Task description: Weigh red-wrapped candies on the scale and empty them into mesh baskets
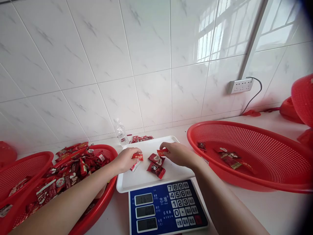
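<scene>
My left hand (127, 159) is over the left part of a white scale tray (141, 183), its fingers closed on a small red candy packet (138, 157). Just under that hand a red and white packet (135, 165) lies on the tray. My right hand (176, 153) pinches another small red packet (161, 152) over the tray's right side. Between the hands, dark red snack packets (156, 159) lie on the tray, overlapping. In front of the tray is the scale's blue panel (166, 209) with number keys and three displays.
Left stands a red basket (111, 153) heaped with packets, beside another red basket (46, 160). At right, a large red basket (244, 130) holds a few packets. Behind the tray are a clear bottle (120, 132) and more packets (141, 139). A socket strip (241, 86) is on the tiled wall.
</scene>
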The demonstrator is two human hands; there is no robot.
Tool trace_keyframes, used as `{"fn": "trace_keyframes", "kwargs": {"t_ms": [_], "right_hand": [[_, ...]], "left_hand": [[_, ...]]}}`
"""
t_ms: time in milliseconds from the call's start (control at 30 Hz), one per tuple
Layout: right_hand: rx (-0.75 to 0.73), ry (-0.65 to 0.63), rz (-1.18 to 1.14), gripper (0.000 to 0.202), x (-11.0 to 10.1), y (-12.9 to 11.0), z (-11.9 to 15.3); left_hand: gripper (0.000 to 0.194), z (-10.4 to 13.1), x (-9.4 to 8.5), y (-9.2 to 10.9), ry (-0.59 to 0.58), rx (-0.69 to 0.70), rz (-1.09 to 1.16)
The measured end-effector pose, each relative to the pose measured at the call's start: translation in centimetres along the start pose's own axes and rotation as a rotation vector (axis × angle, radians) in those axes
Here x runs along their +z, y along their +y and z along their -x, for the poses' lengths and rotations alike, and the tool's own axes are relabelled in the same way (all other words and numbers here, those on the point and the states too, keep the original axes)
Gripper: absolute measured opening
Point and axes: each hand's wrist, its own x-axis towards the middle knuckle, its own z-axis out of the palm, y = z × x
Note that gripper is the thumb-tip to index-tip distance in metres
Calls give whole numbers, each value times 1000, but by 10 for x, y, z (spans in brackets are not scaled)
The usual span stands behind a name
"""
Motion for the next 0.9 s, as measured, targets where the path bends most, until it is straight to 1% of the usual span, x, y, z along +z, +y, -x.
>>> {"fn": "trace_keyframes", "kwargs": {"t_ms": [67, 167, 233, 300, 400, 433, 467, 533, 600, 667, 733, 800, 900], "right_hand": [[-6, -31, 0, 27, 0, -2, 1], [-25, -62, 2, 29, 2, -4, 0], [-42, -74, -2, 31, 4, -4, 0], [-60, -83, -9, 33, 5, -3, 0], [-91, -107, -22, 36, 3, -2, 2], [-102, -122, -26, 39, 2, -3, 3], [-111, -139, -27, 43, 1, -3, 4], [-119, -157, -16, 52, 2, -6, 6], [-131, -146, 8, 56, 4, -10, 6], [-153, -121, 33, 53, 10, -15, 5], [-166, -95, 52, 49, 17, -22, 4], [-148, -62, 60, 44, 23, -28, 2], [-150, -41, -3, 39, 28, -37, 0]], "left_hand": [[31, 1, 1, 1, 33, -10, 11], [28, 1, 4, 5, 77, 6, 37], [26, 2, 6, 9, 87, 22, 54], [23, 4, 7, 13, 69, 47, 70], [18, 8, 8, 18, 0, 53, 82], [19, 10, 7, 19, -22, 54, 75], [24, 12, 7, 20, -42, 58, 59], [42, 15, 5, 19, -89, 56, -1], [63, 19, 4, 15, -149, -5, -62], [75, 21, 2, 11, -213, -69, -75], [82, 21, 0, 8, -266, -73, -15], [84, 21, -3, 7, -302, -55, 77], [84, 20, -4, 9, -294, -31, 160]]}}
